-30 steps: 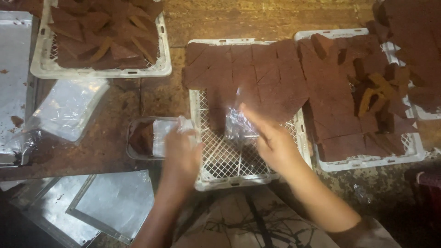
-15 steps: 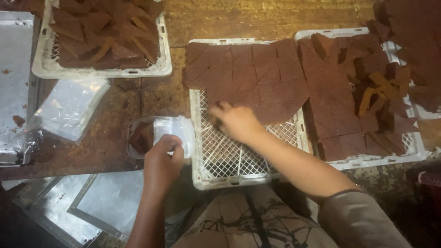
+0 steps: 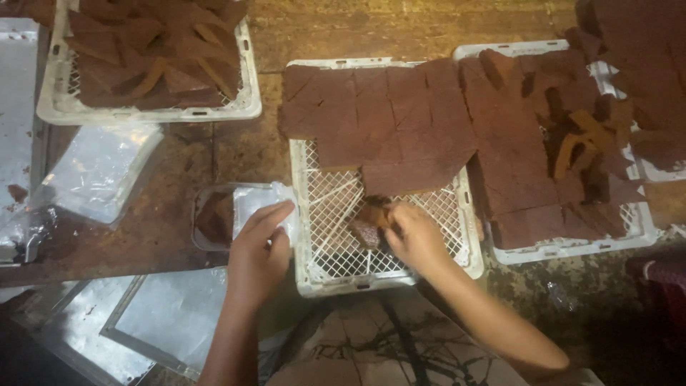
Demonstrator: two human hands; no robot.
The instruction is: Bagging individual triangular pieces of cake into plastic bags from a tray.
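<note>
Right hand: my right hand sat at lower centre of the frame, inside the white mesh crate, fingers pinched on a small brown slab piece.
Left hand: my left hand lay left of it, fingers together and flat on a clear plastic pouch just beside the crate's left wall.
Key relation: the piece lay to the right of the pouch, the crate wall between them; my right hand was the nearer one.
Long axis: I could not tell for the piece; it was partly hidden by my fingers.
Nearby: a sheet of cut brown slabs covered the crate's upper half.
</note>
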